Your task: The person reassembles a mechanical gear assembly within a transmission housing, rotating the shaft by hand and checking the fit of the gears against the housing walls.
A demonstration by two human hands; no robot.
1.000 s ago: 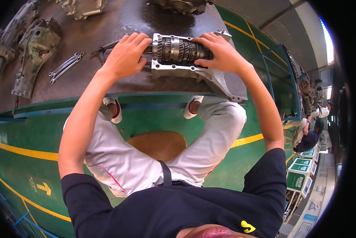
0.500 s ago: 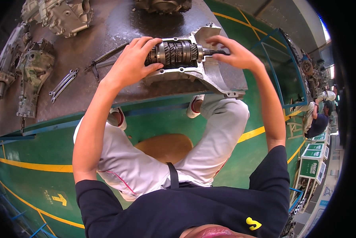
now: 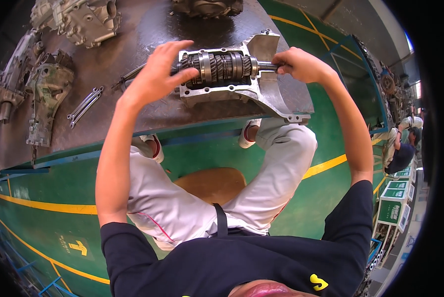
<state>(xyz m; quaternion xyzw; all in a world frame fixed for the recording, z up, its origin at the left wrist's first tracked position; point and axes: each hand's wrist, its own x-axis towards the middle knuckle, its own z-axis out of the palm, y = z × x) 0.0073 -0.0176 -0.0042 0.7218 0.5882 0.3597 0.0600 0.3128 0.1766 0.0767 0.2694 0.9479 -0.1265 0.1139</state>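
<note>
Bright, fairly even light fills the middle of the view, catching as glints on the gears [image 3: 223, 67] and as a sheen across the dark surface [image 3: 142, 35] — with a pale strip of glare [image 3: 409, 41] near the upper right rim. The centre looks crisp, while the fisheye bends the yellow floor line [image 3: 58, 205] — and the far-right background shrinks, softens and meets black corners.

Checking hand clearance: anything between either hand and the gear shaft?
Nothing visible. The right hand pinches the free end of the shaft, outside the housing. The left hand is open at the left end of the gears; the housing is open above them. The wrenches lie apart, farther left.
</note>
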